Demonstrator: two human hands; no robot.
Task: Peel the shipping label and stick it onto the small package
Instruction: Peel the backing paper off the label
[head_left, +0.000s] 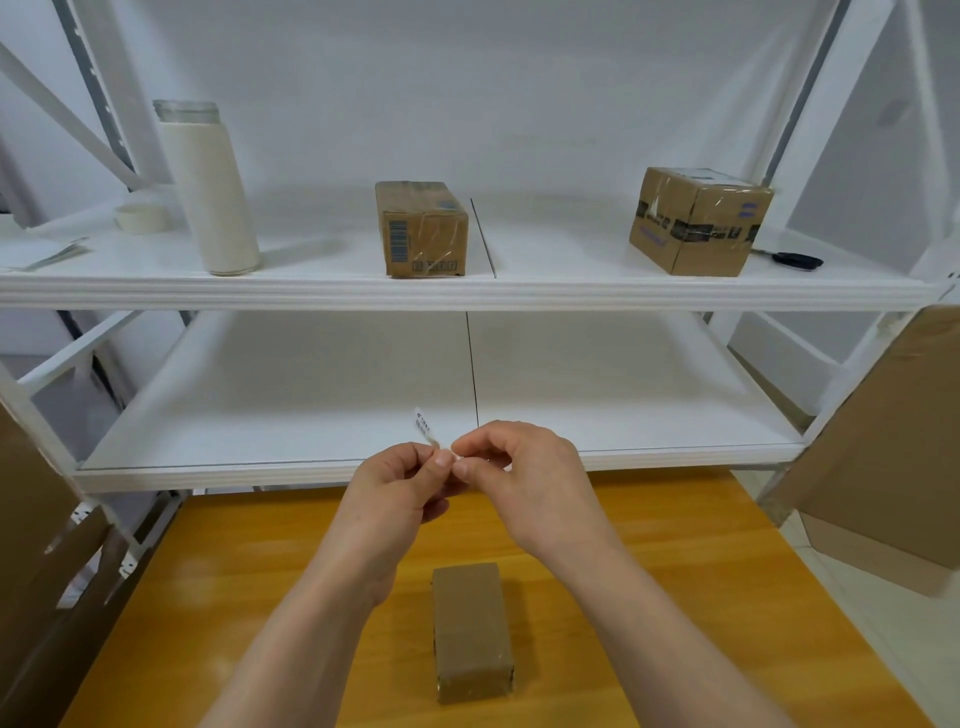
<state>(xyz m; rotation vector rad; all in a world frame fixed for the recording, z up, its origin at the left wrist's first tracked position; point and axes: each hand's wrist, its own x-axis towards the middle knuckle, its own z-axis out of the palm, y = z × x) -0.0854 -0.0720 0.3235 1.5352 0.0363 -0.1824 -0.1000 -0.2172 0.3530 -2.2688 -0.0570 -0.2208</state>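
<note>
Fingertips meet just above the centre of our view: our left hand (402, 480) and our right hand (519, 467) both pinch the shipping label (423, 423), whose free end sticks up toward 11 o'clock in front of the lower shelf (260, 415). The small package (471, 631) lies on the orange table (675, 571) at 6 o'clock, between our forearms and apart from both hands. On the upper shelf (311, 291) we see a taped carton (423, 228) at 12 o'clock, a second carton (696, 223) at 2 and a white jar (208, 197) at 10.
</note>
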